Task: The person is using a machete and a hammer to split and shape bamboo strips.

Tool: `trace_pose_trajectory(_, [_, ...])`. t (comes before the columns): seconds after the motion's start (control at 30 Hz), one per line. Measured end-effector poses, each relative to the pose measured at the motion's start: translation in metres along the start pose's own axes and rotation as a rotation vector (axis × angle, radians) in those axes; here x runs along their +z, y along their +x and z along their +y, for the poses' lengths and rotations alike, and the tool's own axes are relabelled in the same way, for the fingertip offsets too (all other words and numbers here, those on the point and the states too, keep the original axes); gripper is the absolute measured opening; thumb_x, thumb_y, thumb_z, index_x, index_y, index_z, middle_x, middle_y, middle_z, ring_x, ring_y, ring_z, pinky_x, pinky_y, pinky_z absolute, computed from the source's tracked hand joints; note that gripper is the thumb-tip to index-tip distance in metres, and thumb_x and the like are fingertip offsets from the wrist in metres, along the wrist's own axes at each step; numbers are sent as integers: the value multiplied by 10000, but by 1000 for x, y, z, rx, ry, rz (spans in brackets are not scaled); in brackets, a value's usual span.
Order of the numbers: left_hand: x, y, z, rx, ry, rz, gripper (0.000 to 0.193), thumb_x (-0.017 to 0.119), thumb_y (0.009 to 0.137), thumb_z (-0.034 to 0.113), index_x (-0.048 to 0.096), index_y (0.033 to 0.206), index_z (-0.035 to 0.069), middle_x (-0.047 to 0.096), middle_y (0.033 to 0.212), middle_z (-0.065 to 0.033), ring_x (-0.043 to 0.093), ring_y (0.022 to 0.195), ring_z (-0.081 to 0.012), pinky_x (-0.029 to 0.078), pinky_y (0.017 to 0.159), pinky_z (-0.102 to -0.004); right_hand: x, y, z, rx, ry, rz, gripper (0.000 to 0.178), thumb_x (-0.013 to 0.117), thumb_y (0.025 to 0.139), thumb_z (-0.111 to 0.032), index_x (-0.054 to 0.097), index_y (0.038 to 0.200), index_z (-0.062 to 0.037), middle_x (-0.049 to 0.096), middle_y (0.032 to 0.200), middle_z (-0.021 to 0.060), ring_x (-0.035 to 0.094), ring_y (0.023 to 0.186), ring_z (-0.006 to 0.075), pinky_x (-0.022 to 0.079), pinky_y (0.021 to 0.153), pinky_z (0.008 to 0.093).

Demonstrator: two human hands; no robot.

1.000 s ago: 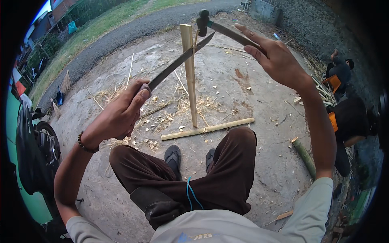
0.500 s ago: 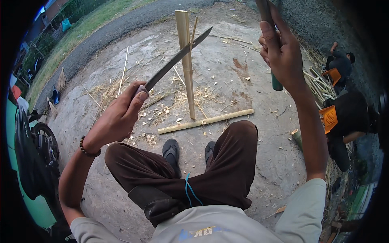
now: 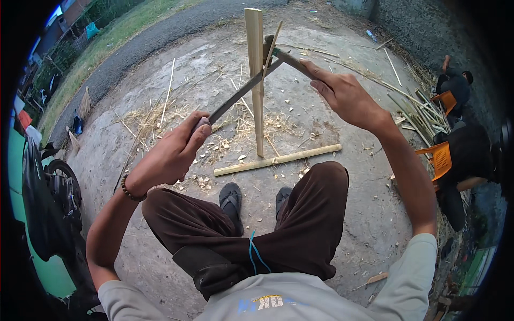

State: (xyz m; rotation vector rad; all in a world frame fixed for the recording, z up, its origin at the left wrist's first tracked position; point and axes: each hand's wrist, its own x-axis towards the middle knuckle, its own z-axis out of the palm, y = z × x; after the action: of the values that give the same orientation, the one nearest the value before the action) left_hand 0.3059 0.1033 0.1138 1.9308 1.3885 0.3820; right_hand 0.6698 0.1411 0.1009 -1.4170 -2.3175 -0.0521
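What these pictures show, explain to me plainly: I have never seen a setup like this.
No machine is at work: these are a person's own bare hands. Every picture comes from one wide fisheye camera worn on the head, looking down, so straight edges bend near the rim. The left hand holds a long knife that crosses an upright bamboo piece, where a thin strip leans away. The right hand holds a hammer, its head close to the knife's far end. On the grey ground lie a bamboo pole and scattered shavings.
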Motion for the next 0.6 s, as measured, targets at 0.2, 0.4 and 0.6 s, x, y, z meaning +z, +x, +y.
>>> trace_pose_trajectory(0.2, [5,-6,-3,-16,-31,7,507,400,1054,408,408,1413,50,420,596,10,477,458,-96,396,451,-297,-35,-9,-37,81,299,311,503,527,1028,-255,399,1507,-172,662,869,131,585,640,187,544,686,366])
trace_pose_trajectory(0.4, [5,4,-14,-61,-37,-51,500,402,1054,414,418,1401,54,439,612,-1,470,463,-95,404,465,-295,38,-13,9,47,91,61,461,517,1028,-285,456,1466,-159,582,634,190,571,530,263,468,617,437])
trace_pose_trajectory(0.6, [26,9,-32,42,29,39,477,416,1052,412,438,1358,47,492,692,-45,478,504,-116,411,491,-312,12,-15,-29,246,330,326,462,512,1032,-299,451,1476,-188,620,659,169,555,543,249,467,615,413])
